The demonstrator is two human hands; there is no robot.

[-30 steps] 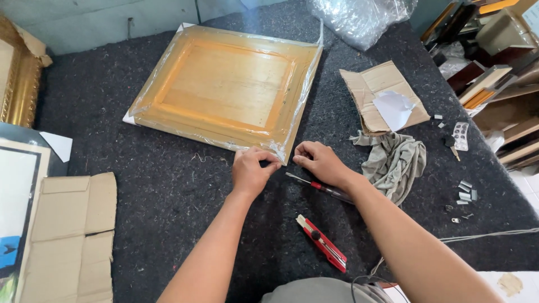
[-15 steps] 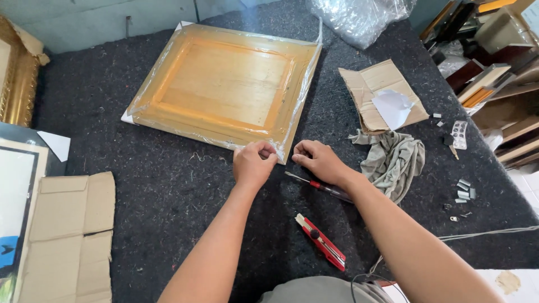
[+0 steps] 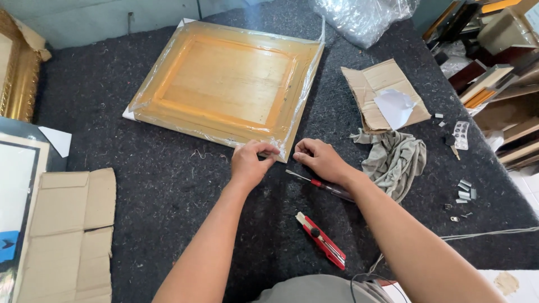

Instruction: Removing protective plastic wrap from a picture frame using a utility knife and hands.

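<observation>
A wooden picture frame (image 3: 224, 84) wrapped in clear plastic film lies face down on the dark felt tabletop (image 3: 163, 191). My left hand (image 3: 251, 163) pinches the plastic film at the frame's near right corner. Just to the right of that corner, my right hand (image 3: 319, 160) has its fingers curled on the film's edge. A screwdriver with a red collar (image 3: 314, 183) lies under my right wrist. Closer to me on the felt is a red utility knife (image 3: 321, 240).
A grey rag (image 3: 393, 160) and torn cardboard with white paper (image 3: 384, 98) sit to the right. Small metal clips (image 3: 465, 192) lie further right. Flattened cardboard (image 3: 67, 235) and a framed picture (image 3: 14, 185) are at left, with crumpled plastic wrap (image 3: 359, 17) at the back.
My left hand has shifted slightly up and right along the frame's corner, fingers now pressing the film at the edge. My right hand has barely moved.
</observation>
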